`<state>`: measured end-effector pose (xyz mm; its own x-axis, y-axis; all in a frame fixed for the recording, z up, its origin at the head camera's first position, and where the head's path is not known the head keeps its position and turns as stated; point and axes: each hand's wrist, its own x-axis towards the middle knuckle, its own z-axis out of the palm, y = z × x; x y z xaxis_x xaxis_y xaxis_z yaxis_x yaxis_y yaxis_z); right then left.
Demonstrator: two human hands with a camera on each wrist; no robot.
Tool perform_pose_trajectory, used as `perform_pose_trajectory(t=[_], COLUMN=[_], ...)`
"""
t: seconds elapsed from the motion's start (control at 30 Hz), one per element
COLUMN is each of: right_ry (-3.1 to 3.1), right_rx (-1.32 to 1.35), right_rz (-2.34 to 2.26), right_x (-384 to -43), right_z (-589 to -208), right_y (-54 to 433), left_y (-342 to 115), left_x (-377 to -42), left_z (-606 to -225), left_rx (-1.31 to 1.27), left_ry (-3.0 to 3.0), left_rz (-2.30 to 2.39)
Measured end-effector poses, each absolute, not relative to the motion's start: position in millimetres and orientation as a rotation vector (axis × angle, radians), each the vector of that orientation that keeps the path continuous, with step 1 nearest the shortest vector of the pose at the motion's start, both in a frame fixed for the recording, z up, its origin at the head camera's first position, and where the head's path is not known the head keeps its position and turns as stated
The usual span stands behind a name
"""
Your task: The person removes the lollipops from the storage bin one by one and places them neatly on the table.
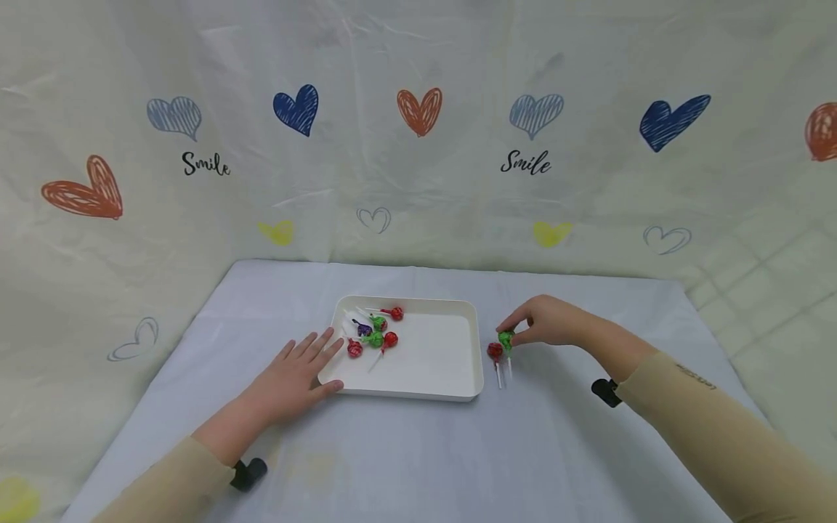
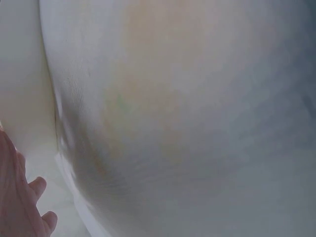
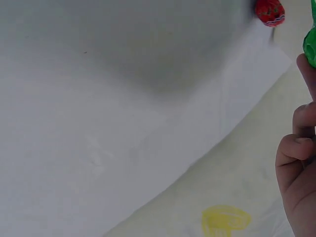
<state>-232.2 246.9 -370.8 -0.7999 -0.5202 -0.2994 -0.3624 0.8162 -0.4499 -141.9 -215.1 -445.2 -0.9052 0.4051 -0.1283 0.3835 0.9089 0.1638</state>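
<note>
To the right of the tray, my right hand (image 1: 549, 321) pinches a green-wrapped lollipop (image 1: 506, 338) by its head, stick pointing down. Just left of it a red lollipop (image 1: 495, 351) lies on the table. In the right wrist view the green lollipop (image 3: 310, 47) shows at the fingertip, the red one (image 3: 270, 12) beyond. My left hand (image 1: 292, 378) spreads its fingers over the left edge of the white tray (image 1: 431, 363). Inside the tray's left half are several lollipops, among them a purple one (image 1: 363, 329), green ones (image 1: 373, 339) and red ones (image 1: 391, 339).
A white cloth (image 1: 418, 457) covers the table. Behind it hangs a pale backdrop (image 1: 418, 167) printed with hearts and the word Smile. Dark wrist devices sit on both forearms, the left one (image 1: 248, 474) low over the table.
</note>
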Motion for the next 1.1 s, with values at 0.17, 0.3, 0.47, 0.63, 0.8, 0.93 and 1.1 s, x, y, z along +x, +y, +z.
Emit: perform_pose_trajectory(t=[0.17, 0.3, 0.47, 0.63, 0.8, 0.93, 1.1], right_ry=[2.577, 2.564, 2.548, 2.544, 2.56, 2.574, 2.586], right_rx=[-0.635, -0.597, -0.546, -0.531, -0.548, -0.56, -0.565], right_rz=[-0.531, -0.541, -0.547, -0.553, -0.547, -0.539, -0.536], right_x=[-228.2, -229.4, -231.0, -230.9, -233.4, -234.9, -235.1], right_z=[-375.5, -384.4, -397.6, -404.7, -410.0, -412.3, -414.0], right_y=[259.9, 266.5, 270.3, 269.0, 266.5, 263.9, 261.2], left_y=[-215.3, -214.7, -214.2, -213.6, -212.8, -213.2, -213.5], left_x=[-142.0, -142.8, -142.4, -141.2, -140.0, -140.9, -142.0], left_z=[-446.3, -446.0, -444.3, -441.7, -439.3, -440.5, -442.3], left_rx=[0.604, 0.605, 0.607, 0.626, 0.622, 0.605, 0.592], left_ry=[2.918, 2.919, 2.917, 2.918, 2.917, 2.912, 2.906], left_rz=[0.194, 0.197, 0.196, 0.199, 0.203, 0.19, 0.187])
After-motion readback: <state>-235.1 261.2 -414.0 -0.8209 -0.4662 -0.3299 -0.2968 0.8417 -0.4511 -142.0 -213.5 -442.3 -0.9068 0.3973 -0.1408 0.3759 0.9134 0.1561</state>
